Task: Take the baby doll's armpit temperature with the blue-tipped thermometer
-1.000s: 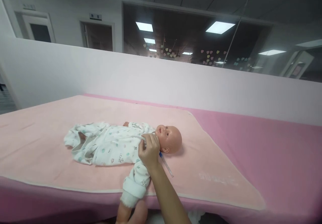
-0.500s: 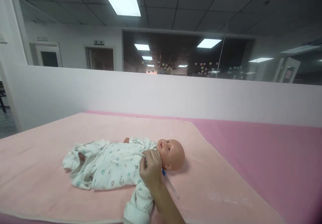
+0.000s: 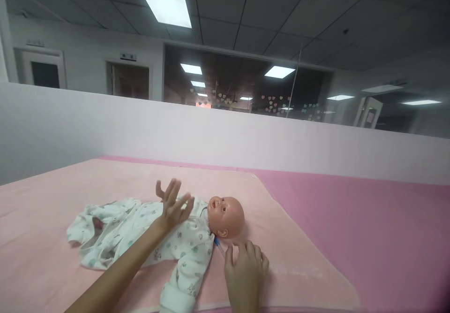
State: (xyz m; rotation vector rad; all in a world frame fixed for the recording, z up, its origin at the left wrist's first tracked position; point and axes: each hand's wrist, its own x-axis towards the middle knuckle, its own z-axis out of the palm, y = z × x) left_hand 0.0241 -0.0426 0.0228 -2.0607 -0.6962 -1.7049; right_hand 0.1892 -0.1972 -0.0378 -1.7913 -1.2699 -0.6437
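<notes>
A baby doll in a white patterned romper lies on its back on a pale pink towel, head to the right. My left hand hovers open over the doll's chest, fingers spread. My right hand rests on the towel just below the doll's head, fingers loosely curled and together, nothing visibly in them. A thin clear tube with a blue tip pokes out from under the doll's neck, right beside my right thumb.
The towel lies on a wide pink-covered table. A low white partition wall runs along the back, with dark glass windows above it. The doll's near sleeve hangs toward the front edge.
My right hand has left the doll's collar and dropped to the towel below the head. My left hand has come up into view, open above the chest. The camera shifted slightly right.
</notes>
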